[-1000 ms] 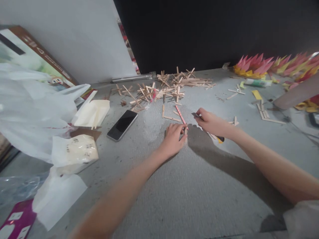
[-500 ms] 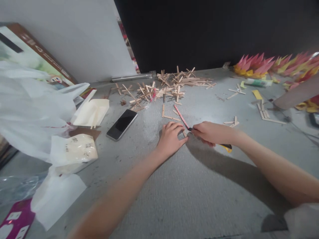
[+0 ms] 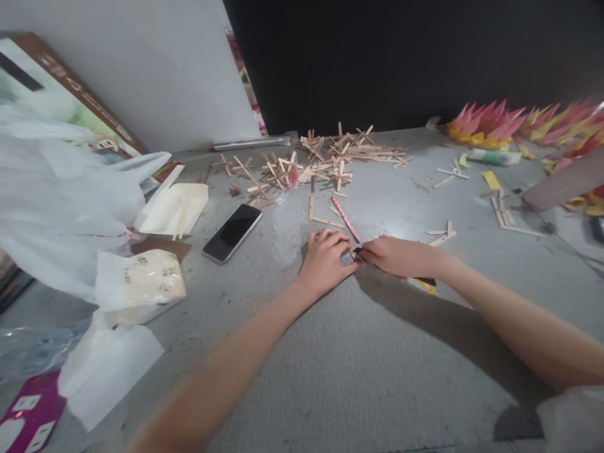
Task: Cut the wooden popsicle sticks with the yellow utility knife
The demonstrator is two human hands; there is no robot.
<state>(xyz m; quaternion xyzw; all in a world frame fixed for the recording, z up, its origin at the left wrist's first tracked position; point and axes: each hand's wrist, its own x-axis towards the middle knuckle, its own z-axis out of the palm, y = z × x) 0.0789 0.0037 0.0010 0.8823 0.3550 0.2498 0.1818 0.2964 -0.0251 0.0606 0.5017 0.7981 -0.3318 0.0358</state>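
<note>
My left hand (image 3: 326, 263) rests low over the grey table, its fingers curled and closed on a small wooden craft stick (image 3: 352, 253), mostly hidden by them. Closed around a utility knife (image 3: 427, 285) with a black and yellow handle, my right hand (image 3: 399, 255) has the knife's dark front end against the stick beside my left fingertips. Just beyond both hands lies a red-and-white patterned pencil (image 3: 345, 219). Two craft sticks joined in an L shape (image 3: 325, 221) lie to its left.
Behind is a heap of craft sticks (image 3: 340, 154). A phone (image 3: 233, 233), a wrapped packet (image 3: 153, 277) and a white plastic bag (image 3: 61, 207) are on the left. To the right are loose stick pieces (image 3: 442, 236), a glue tube (image 3: 493, 157) and pink-yellow paper shapes (image 3: 488, 126).
My right hand has moved slightly left and down, bringing the knife's front end from beside the pencil to the stick at my left fingertips. My left hand stays in nearly the same place.
</note>
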